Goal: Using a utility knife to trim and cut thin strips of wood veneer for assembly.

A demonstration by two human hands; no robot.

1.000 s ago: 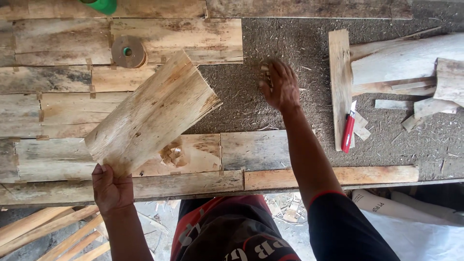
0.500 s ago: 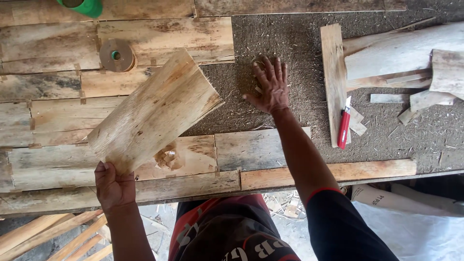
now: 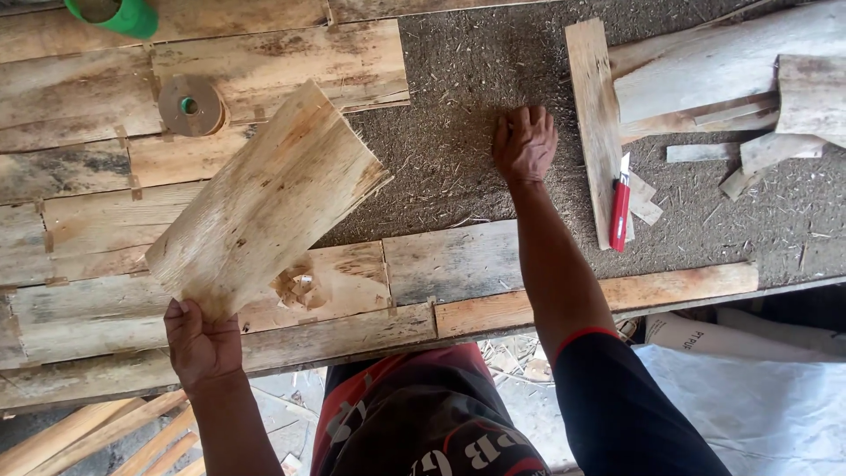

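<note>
Bare board (image 3: pixel 458 106) lies open; left hand (image 3: pixel 201 342) grips plank (image 3: pixel 269 198) edge.

Your two bare arms reach up from the bottom of the frame, one hand clenched, the other laid flat.

Your left hand (image 3: pixel 201 342) sits at lower left, fingers curled tight in a grip with the knuckles facing the camera, the bare forearm running down and slightly right to the bottom edge. Your right hand (image 3: pixel 523 143) lies just right of centre in the upper half of the frame, palm down, fingers close together and pointing toward the top edge, holding nothing. The right arm is stretched nearly straight, the forearm slanting down to the right, where a dark sleeve with a red cuff covers the upper arm at lower right.
</note>
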